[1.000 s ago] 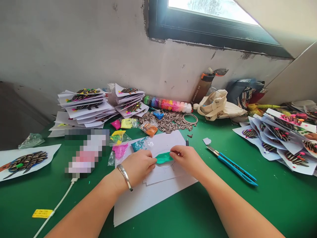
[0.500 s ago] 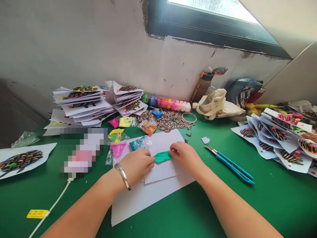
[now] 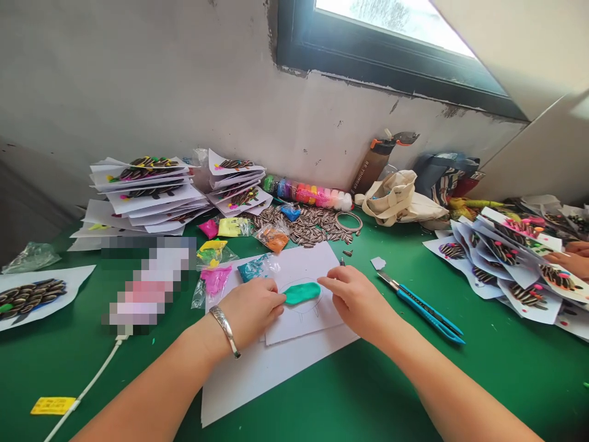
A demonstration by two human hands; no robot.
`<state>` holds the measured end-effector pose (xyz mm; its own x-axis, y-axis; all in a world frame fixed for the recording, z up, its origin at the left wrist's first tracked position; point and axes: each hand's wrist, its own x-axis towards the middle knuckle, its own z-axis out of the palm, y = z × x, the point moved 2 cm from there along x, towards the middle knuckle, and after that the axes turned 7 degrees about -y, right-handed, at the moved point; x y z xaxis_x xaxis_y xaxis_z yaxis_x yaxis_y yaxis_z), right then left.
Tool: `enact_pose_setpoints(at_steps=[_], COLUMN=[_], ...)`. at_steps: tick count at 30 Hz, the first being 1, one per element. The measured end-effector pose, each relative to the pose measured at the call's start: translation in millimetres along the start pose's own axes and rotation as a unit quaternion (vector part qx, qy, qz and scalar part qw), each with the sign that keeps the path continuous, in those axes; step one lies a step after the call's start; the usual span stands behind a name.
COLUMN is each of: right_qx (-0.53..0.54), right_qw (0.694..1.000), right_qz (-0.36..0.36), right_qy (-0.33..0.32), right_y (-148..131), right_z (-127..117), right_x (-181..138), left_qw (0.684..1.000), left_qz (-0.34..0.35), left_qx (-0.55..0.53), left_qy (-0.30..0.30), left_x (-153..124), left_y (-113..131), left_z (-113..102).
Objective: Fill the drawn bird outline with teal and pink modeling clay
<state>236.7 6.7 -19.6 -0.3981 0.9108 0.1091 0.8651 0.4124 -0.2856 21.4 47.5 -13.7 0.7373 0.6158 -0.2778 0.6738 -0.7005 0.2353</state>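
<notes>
A flattened oval of teal-green modelling clay [image 3: 302,293] lies on a white sheet of paper [image 3: 294,331], over a pencil-drawn oval with short leg-like lines below it. My left hand [image 3: 257,307], with a silver bangle at the wrist, has its fingers closed at the clay's left end; the fingertips are partly hidden. At the right end, my right hand [image 3: 361,301] is just off the clay, its index finger stretched out and the thumb apart. Behind the left hand lies a bag of blue clay [image 3: 253,268].
Sunflower seeds [image 3: 317,224] are heaped at the back beside a tape roll [image 3: 348,223]. A blue utility knife [image 3: 427,312] lies to the right. Stacks of seed pictures stand left [image 3: 161,205] and right [image 3: 506,258]. Another person's hand [image 3: 570,264] shows at the right edge.
My right hand has let go of the clay and moved slightly right, uncovering its rounded right end. The clay now lies flatter on the paper. My left hand stays at its left end.
</notes>
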Motion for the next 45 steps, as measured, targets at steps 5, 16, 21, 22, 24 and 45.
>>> enact_pose_setpoints(at_steps=[5,16,21,22,24,45], right_qx=[-0.065,-0.015,-0.005,-0.016,-0.034,0.026], right_qw=[0.998,0.999,1.0,1.0,0.999,0.999], right_qz=[0.006,0.008,-0.003,-0.005,-0.008,-0.021], right_qy=[0.009,0.028,0.03,0.017,-0.002,-0.024], right_y=[2,11,9,7,3,5], right_z=[18,23,20,19,19,16], right_x=[-12,-12,-14,-14,-13,-18], left_qw=[1.0,1.0,1.0,1.0,1.0,0.999], left_qz=[0.006,0.006,0.01,0.009,0.008,0.014], left_qx=[-0.009,-0.011,-0.018,-0.02,-0.025,-0.031], left_qy=[0.007,0.012,0.015,0.015,0.017,0.018], left_x=[0,1,1,0,0,0], left_y=[-1,-1,-2,-2,-2,-2], left_z=[3,4,4,4,4,4])
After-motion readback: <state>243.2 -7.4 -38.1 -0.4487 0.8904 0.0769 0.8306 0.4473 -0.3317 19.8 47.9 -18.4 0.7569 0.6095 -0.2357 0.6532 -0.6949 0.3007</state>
